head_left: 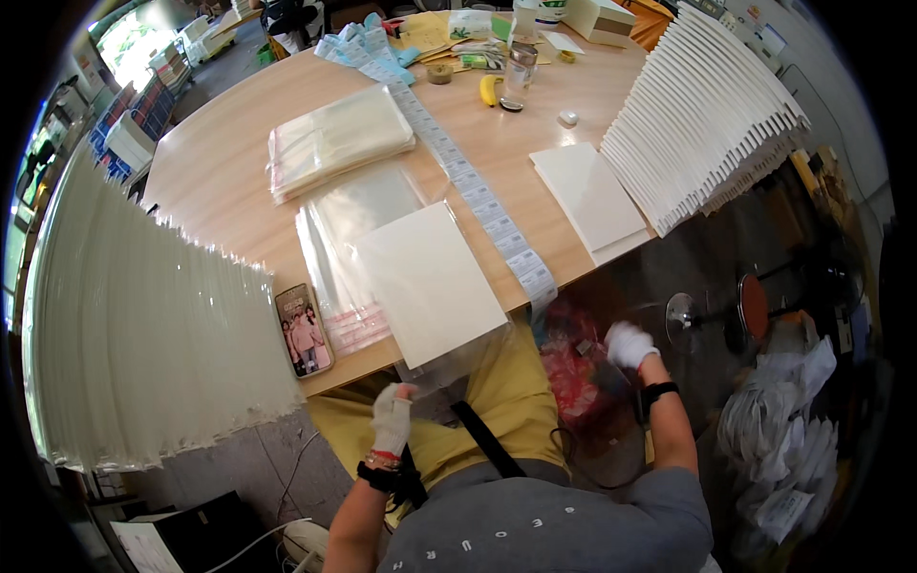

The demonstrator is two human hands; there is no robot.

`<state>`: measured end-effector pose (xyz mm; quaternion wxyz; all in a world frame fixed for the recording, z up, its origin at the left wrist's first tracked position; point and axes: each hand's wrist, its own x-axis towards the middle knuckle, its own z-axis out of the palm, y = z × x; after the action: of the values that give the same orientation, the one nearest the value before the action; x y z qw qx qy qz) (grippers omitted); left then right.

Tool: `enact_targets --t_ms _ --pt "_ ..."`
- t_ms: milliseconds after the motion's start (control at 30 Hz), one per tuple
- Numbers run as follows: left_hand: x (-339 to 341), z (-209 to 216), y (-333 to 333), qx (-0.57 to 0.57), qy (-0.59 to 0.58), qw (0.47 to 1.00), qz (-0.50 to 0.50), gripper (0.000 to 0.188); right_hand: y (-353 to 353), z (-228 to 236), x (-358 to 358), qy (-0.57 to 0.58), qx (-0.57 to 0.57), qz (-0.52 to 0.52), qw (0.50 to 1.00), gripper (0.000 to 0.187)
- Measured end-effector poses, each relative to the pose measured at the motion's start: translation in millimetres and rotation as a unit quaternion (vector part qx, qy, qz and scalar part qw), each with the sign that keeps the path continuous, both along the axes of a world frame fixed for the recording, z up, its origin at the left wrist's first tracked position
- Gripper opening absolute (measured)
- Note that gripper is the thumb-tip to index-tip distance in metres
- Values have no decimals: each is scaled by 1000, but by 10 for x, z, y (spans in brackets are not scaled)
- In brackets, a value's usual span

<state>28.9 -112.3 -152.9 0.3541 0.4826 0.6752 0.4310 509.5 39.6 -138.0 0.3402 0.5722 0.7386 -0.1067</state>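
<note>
My left hand [391,418], in a pale work glove with a bare fingertip showing, is held over my lap just below the table edge. Its fingers are curled closed, beside the loose edge of a clear plastic bag [465,359]. Whether they pinch that edge I cannot make out. A white rectangular board [435,282] lies on the bag, its near edge reaching the table's front. Off to the right, past the table edge, my right hand [630,345] is in a white glove and blurred, so its fingers do not read clearly. Red plastic [576,377] is below and left of it.
Clear bags [341,138] are piled behind the board. A label strip [478,203] runs across the table [224,181] and hangs over its edge. A phone [305,330] lies by the tall left stack [158,334]. White boards [707,110] rise at right; a glass [518,76] stands farther back.
</note>
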Motion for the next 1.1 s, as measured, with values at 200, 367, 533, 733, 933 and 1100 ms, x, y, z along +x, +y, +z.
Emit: enact_targets --t_ms 200,367,533,733,933,1100 --pt "-45 264 293 233 522 821 -3 30 3 20 -1243 525 224 83 817 40" --pt "-4 500 603 356 448 799 -182 17 321 297 -1764 580 146 241 764 13" --pt "-106 475 475 298 397 841 -216 18 429 365 -1583 561 99 318 758 9" --pt "-112 207 303 110 302 939 -126 11 282 294 -1693 555 -13 86 827 12" --pt "-4 -110 211 -147 -13 984 96 33 -27 103 -1992 496 169 -41 851 20" --pt "-44 87 140 -115 -2 981 159 26 141 60 -1577 542 369 -275 703 24"
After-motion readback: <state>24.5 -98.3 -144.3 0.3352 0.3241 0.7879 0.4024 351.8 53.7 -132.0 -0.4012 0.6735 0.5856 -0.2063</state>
